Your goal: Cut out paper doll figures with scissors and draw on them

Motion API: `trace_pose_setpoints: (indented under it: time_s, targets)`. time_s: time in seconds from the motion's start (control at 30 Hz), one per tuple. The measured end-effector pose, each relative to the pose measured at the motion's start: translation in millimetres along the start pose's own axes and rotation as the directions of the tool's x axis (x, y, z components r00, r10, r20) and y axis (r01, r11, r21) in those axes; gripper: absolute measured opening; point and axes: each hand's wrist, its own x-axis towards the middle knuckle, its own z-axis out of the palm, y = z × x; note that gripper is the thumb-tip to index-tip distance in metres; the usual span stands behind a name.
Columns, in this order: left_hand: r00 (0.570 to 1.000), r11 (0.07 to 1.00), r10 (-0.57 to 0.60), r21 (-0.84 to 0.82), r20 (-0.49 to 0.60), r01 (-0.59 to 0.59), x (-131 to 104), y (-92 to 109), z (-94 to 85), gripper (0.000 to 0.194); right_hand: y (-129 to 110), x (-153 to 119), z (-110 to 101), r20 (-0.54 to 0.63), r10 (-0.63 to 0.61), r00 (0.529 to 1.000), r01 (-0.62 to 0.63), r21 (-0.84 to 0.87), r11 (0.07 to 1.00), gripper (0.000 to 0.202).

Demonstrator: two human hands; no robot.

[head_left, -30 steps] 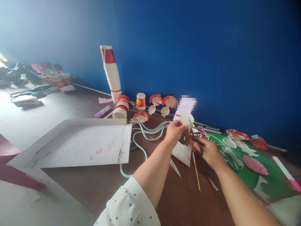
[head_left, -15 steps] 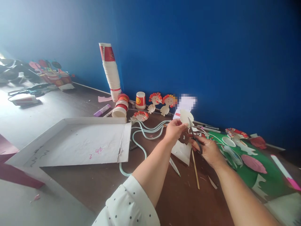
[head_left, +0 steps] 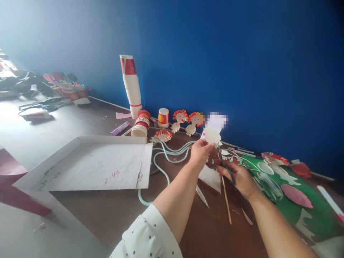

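Note:
My left hand point(head_left: 200, 152) pinches a cream paper cutout point(head_left: 213, 136) with a rounded, notched edge. My right hand point(head_left: 242, 179) grips dark-handled scissors point(head_left: 227, 171), their blades at the cutout's lower right edge. Below the hands lie a white piece of paper point(head_left: 211, 178), a thin wooden stick point(head_left: 226, 202) and a white marker point(head_left: 202, 196). Behind them, two paper figures with red fringed hair, one nearer the cup point(head_left: 177, 120) and one beside it point(head_left: 192, 123), lean against the blue wall.
A tall stack of paper cups point(head_left: 131, 87) stands by the wall, near a single upturned cup point(head_left: 163, 118). To the left is a shallow white box point(head_left: 94, 165). A pale blue cord point(head_left: 161, 168) curls beside it. On the right, a green sheet point(head_left: 285, 200) carries a pink oval point(head_left: 297, 196).
The view has shifted slightly, so most things sit a little farther right and lower. The scissor blades look closer together at the cutout's edge. Both hands keep their hold.

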Motion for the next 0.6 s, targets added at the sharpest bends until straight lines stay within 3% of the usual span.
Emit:
trace_pose_setpoints:
  time_s: [0.2, 0.37, 0.5, 0.6]
  targets:
    - [1.0, 0.993, -0.019, -0.119, 0.002, 0.019, 1.9, 1.7, -1.3, 0.032, 2.3, 0.1, 1.4, -0.127, 0.028, 0.991, -0.018, 0.076, 0.997, 0.039]
    - [0.992, 0.995, -0.088, -0.037, 0.088, 0.092, -4.7, 5.3, 0.4, 0.028, 1.9, 4.4, 1.0, -0.315, 0.016, 0.949, 0.077, 0.281, 0.957, 0.042]
    - [0.973, 0.993, -0.118, 0.018, 0.199, 0.117, -7.1, 1.8, 2.8, 0.029, -3.9, 6.2, 0.0, -0.338, 0.035, 0.94, 0.124, 0.437, 0.891, 0.036]
    - [0.956, 0.991, -0.128, 0.068, 0.265, 0.114, -6.6, -3.0, 3.9, 0.033, -4.4, 6.3, -1.2, -0.364, 0.033, 0.931, 0.141, 0.442, 0.886, 0.033]
